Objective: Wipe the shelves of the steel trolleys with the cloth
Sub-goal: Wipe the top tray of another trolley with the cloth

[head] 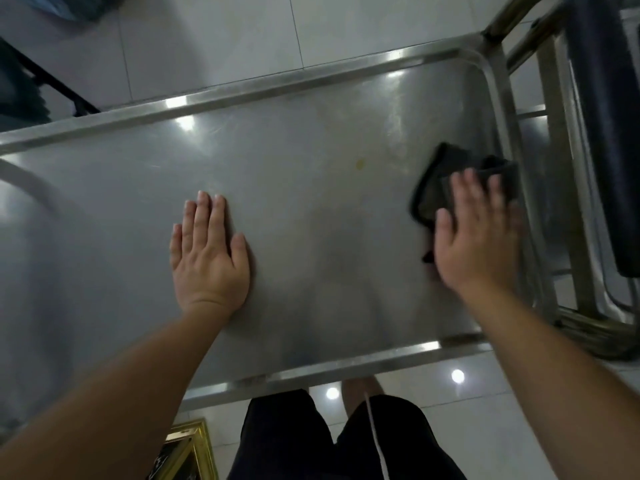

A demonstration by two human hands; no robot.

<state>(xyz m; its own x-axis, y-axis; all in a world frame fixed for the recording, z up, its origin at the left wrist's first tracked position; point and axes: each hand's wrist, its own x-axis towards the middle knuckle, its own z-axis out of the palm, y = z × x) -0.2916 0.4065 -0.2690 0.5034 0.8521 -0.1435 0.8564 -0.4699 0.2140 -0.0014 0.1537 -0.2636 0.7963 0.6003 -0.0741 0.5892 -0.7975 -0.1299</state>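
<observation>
View from above of the top shelf (311, 209) of a steel trolley (242, 95), seen by a person standing at its near rim. The left hand (207, 258) lies flat on the bare steel near the middle of the shelf, palm down, fingers (202, 216) straight and close together, grasping nothing. The right hand (478, 237) presses a dark cloth (440, 174) against the shelf close to the right-hand rim; the fingers are spread flat over the cloth rather than curled around it, and the cloth, bunched and slightly blurred, shows beyond the fingertips and to the left of the palm. A small yellowish spot (360, 163) marks the steel between the two hands, nearer the far rim, apart from both hands and from the cloth. Bright reflections of lamps lie along the raised rims. A second steel frame (554, 188) with a dark padded part (602, 109) stands just beside the right end of the trolley. Pale floor tiles (214, 39) surround the trolley, and the person's dark shorts (287, 441) show below the near rim.
</observation>
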